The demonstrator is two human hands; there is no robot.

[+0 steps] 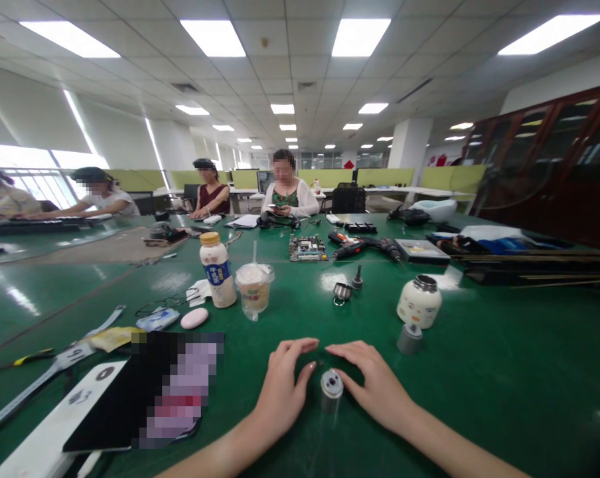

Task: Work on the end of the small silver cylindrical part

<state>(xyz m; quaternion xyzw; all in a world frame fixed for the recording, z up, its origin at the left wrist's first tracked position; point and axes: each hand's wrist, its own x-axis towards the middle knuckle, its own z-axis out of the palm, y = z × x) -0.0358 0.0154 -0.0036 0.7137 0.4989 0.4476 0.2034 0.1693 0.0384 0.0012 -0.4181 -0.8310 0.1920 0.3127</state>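
Observation:
A small silver metal cylinder with holes in its top stands upright on the green table. My left hand rests to its left, fingers curved and thumb apart, with nothing in it. On the other side, my right hand curves round the cylinder's right edge; its thumb is close to or touching the cylinder, but the hand does not grip it. Beyond the right hand, a second grey cylinder stands in front of a cream jar.
A milk bottle and a lidded cup stand ahead on the left. Farther back lie a circuit board and power drills. A black tablet lies at the left. Several people sit across the table.

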